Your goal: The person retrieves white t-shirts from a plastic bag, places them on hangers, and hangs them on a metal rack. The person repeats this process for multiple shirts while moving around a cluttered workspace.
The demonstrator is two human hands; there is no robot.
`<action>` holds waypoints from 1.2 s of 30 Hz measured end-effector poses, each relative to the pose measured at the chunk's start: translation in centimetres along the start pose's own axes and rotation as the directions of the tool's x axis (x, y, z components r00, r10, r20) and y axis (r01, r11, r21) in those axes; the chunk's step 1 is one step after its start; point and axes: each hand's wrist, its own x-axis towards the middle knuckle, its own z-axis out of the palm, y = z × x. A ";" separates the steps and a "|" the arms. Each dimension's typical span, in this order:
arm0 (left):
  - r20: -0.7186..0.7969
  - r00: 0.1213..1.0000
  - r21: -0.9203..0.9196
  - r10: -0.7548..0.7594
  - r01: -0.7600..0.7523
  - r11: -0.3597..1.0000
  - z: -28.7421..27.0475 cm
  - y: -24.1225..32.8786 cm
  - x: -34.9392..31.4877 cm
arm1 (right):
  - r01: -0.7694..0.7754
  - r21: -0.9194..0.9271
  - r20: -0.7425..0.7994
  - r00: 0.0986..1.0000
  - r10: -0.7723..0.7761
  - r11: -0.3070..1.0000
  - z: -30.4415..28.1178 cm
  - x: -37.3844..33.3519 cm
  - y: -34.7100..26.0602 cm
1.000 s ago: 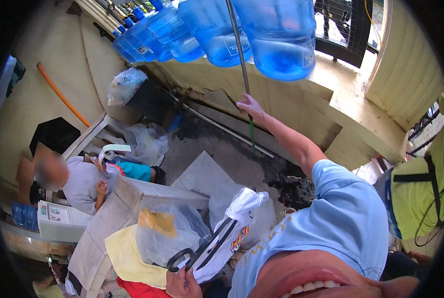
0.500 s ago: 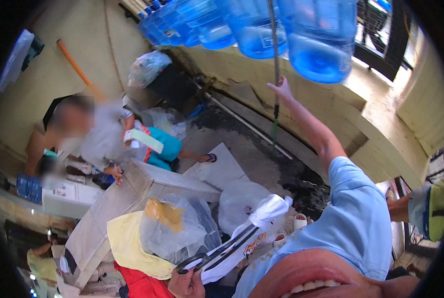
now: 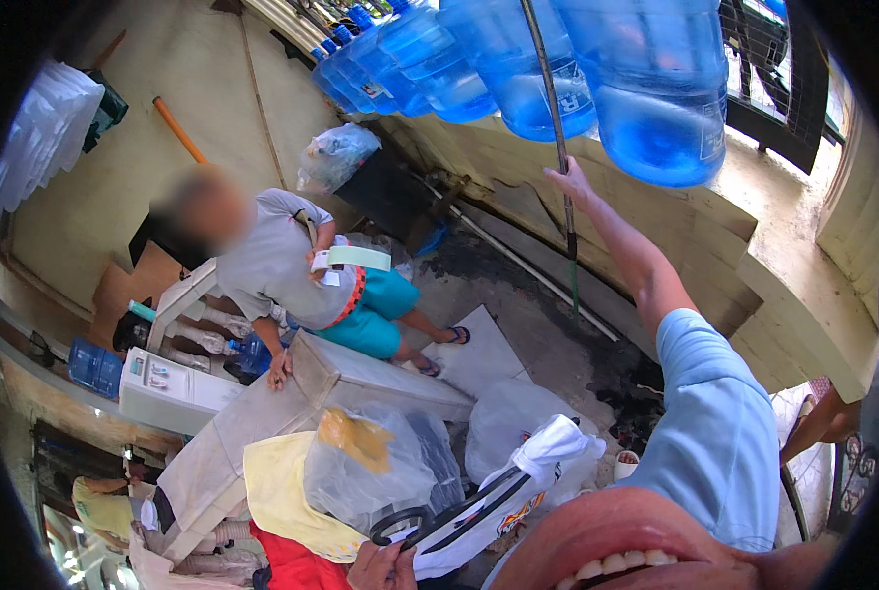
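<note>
My right arm, in a light blue sleeve, stretches up and away. My right hand [image 3: 569, 183] is closed round a long thin pole [image 3: 552, 93], which is dark and metallic above with a green lower end. The pole passes in front of a row of blue water jugs [image 3: 660, 118]. Low in the picture, my left hand [image 3: 382, 568] grips a black loop handle [image 3: 400, 521] on a bundled white cloth item [image 3: 548, 454] with dark strips along it. Beside that hand are a yellow cloth [image 3: 277, 482], a red cloth [image 3: 297, 560] and a clear plastic bag [image 3: 361, 492].
A person in a grey shirt [image 3: 287, 261] stands at left, one hand on a tiled counter [image 3: 253, 423], the other holding a pale green strip [image 3: 359, 258]. A wall ledge [image 3: 646, 226] carries the jugs. A black bin [image 3: 371, 187] and white pipe [image 3: 518, 261] lie beyond.
My view has shifted, so the surroundings sit farther right and lower, with more of the other person showing. Both my hands keep their hold on the pole and the black handle.
</note>
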 end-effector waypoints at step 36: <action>-0.630 0.499 -0.381 0.595 -0.866 0.322 -4.3 0.0 1.5 | 0.150 0.334 -0.292 0.955 -0.050 0.930 -29.1 -70.2 -23.2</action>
